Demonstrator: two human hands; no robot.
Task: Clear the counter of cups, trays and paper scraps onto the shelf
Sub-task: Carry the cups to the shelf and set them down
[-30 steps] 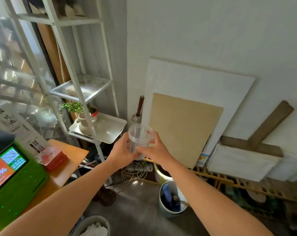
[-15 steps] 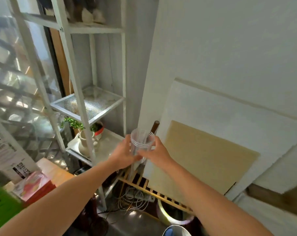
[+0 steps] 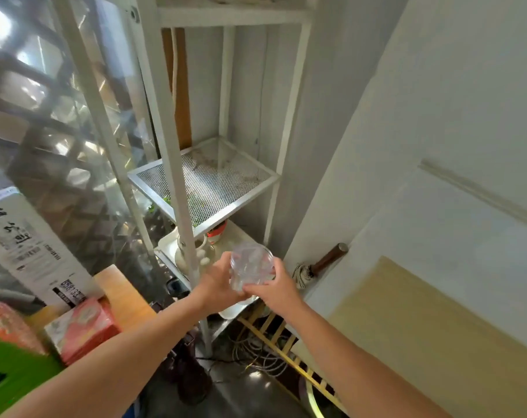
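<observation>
Both hands hold a clear plastic cup (image 3: 250,267) upright in front of the white metal shelf unit (image 3: 177,182). My left hand (image 3: 218,282) grips the cup's left side and my right hand (image 3: 273,289) grips its right side and base. The cup hangs over the front right corner of the lower white tray shelf (image 3: 236,236). Above it is a bare mesh shelf (image 3: 208,182). The cup looks like a stack of nested cups, though I cannot tell for sure.
A pale vase with a green plant (image 3: 193,251) and a small red-and-white pot (image 3: 217,233) stand on the lower shelf. A wooden counter corner (image 3: 120,294) with an orange packet (image 3: 81,330) lies left. Boards (image 3: 422,327) lean on the right wall; cables (image 3: 256,354) lie on the floor.
The view has swung left and closer to the shelf unit. Both hands have carried the cup forward, from in front of the leaning boards to just over the lower shelf.
</observation>
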